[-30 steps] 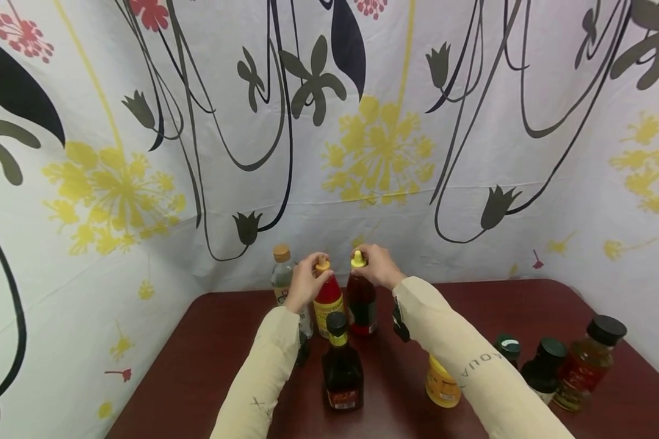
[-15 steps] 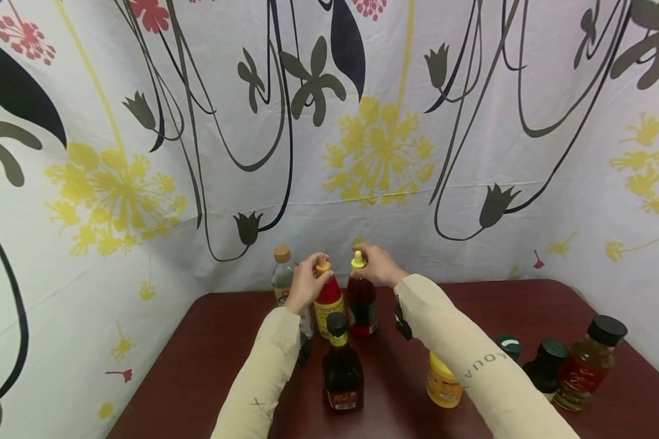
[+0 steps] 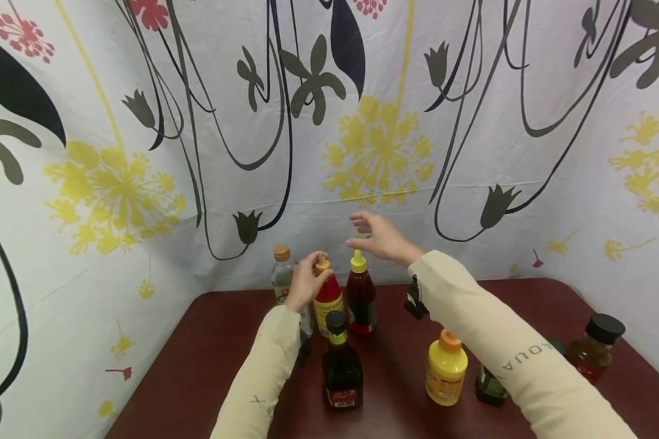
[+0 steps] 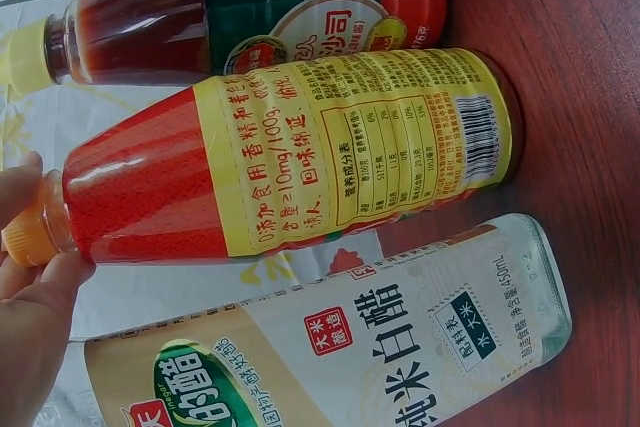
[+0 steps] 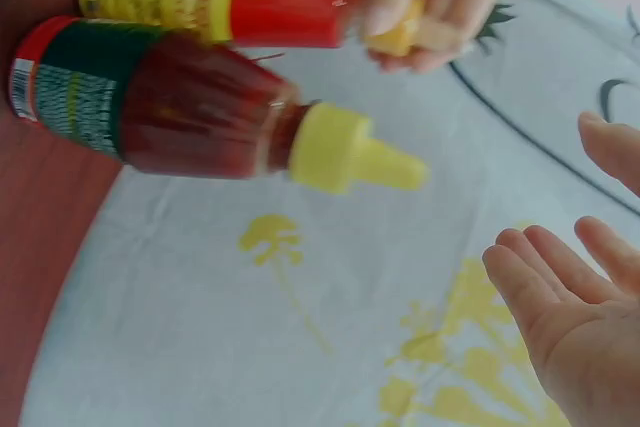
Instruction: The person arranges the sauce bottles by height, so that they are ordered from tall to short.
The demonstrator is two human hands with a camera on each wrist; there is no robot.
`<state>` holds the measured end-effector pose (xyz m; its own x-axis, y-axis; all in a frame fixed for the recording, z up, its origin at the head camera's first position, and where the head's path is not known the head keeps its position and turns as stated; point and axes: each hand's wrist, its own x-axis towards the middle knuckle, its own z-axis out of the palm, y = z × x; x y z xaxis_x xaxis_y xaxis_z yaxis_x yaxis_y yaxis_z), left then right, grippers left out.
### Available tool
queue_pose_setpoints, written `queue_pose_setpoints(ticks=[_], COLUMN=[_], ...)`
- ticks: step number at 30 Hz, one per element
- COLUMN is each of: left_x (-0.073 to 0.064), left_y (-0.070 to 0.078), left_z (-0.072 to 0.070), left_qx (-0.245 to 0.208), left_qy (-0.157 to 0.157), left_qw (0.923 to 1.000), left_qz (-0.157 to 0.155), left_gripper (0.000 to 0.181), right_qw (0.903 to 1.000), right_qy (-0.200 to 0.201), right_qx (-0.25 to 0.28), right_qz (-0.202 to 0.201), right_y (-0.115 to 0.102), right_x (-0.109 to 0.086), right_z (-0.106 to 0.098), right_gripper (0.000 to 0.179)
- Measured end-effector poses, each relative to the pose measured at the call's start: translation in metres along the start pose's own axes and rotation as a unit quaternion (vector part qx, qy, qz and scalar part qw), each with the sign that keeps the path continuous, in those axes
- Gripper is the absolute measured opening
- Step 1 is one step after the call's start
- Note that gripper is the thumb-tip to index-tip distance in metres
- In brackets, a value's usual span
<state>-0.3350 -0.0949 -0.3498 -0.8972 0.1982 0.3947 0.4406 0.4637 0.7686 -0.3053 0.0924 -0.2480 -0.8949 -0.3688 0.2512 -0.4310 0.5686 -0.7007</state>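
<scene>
In the head view my left hand (image 3: 306,281) pinches the orange cap of a red sauce bottle (image 3: 328,305) with a yellow label, which stands upright on the table. Thumb and fingers around that cap (image 4: 28,237) show in the left wrist view. Just right of it stands a ketchup bottle (image 3: 360,299) with a yellow nozzle cap (image 5: 335,147). My right hand (image 3: 383,238) hovers above this cap, fingers spread and holding nothing; the right wrist view shows a gap between them. A clear white rice vinegar bottle (image 4: 330,347) is left of the red one.
A dark square bottle (image 3: 343,375) stands in front of the row. Toward the right are a yellow bottle (image 3: 446,369) with an orange cap, a dark bottle (image 3: 491,388) and a black-capped bottle (image 3: 593,347), partly behind the right sleeve. A patterned cloth (image 3: 225,183) hangs behind the dark red table (image 3: 214,347).
My right hand has let go of the ketchup bottle's yellow cap and risen up and slightly right, its fingers spreading. The left hand and the bottles have stayed in place.
</scene>
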Motion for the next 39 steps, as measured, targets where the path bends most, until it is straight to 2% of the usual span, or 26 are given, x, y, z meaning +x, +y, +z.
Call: queue_pose_setpoints(ticks=[4,8,13,17,21,31,39], left_x=[0.000,0.000,-0.001,-0.002,-0.003,-0.003,-0.002], left_y=[0.000,0.000,0.001,0.002,0.003,0.005,0.003], left_z=[0.000,0.000,-0.001,0.000,0.000,0.001,0.000], left_qx=[-0.001,-0.001,0.003,0.006,0.004,0.008,0.007], left_qy=[-0.002,-0.002,0.002,0.003,0.006,0.008,0.006], left_qw=[1.0000,1.0000,1.0000,0.9999,0.9999,0.9999,0.9999], left_qz=[-0.004,0.001,0.009,0.008,0.012,0.011,0.010], left_gripper=[0.027,0.027,0.028,0.027,0.024,0.025,0.025], right_qw=[0.9994,0.9972,0.9897,0.9810,0.9746,0.9789,0.9813], right_qy=[0.000,-0.020,-0.088,-0.151,-0.182,-0.158,-0.125], right_qx=[0.014,0.028,0.051,0.064,0.073,0.086,0.094], right_qz=[-0.031,-0.067,-0.101,-0.104,-0.108,-0.097,-0.113], right_y=[-0.013,-0.022,-0.023,-0.021,-0.018,0.000,0.007], right_x=[-0.009,-0.023,-0.045,-0.064,-0.075,-0.083,-0.083], right_z=[-0.003,0.004,0.023,0.038,0.050,0.072,0.081], right_gripper=[0.052,0.048,0.045,0.045,0.045,0.042,0.038])
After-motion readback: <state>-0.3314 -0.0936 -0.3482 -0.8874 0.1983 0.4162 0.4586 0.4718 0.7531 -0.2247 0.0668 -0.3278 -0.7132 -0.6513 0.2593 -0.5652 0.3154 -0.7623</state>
